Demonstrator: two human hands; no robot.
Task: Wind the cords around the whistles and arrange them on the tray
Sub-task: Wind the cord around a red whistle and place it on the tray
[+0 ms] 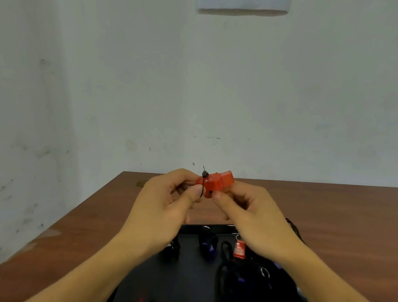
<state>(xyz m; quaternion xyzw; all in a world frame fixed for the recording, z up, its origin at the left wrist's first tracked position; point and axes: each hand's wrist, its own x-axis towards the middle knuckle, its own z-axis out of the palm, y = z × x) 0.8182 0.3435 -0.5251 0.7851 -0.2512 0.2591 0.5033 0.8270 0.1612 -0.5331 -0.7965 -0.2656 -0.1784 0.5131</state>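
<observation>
Red whistle [216, 183], black cord [202, 187] across its body, held in the air above the table [332, 210]. Left hand [169, 201] pinches its near end and the cord; right hand [248, 210] fingers grip its far side. Below: black tray [181, 281] carrying more whistles [238, 250] and cords.

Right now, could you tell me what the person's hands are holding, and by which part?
Both hold the red whistle: the left hand pinches its rounded end and black cord, the right hand its underside.

Glossy plastic whistle [217, 182] — matt wooden table [332, 210]
</observation>
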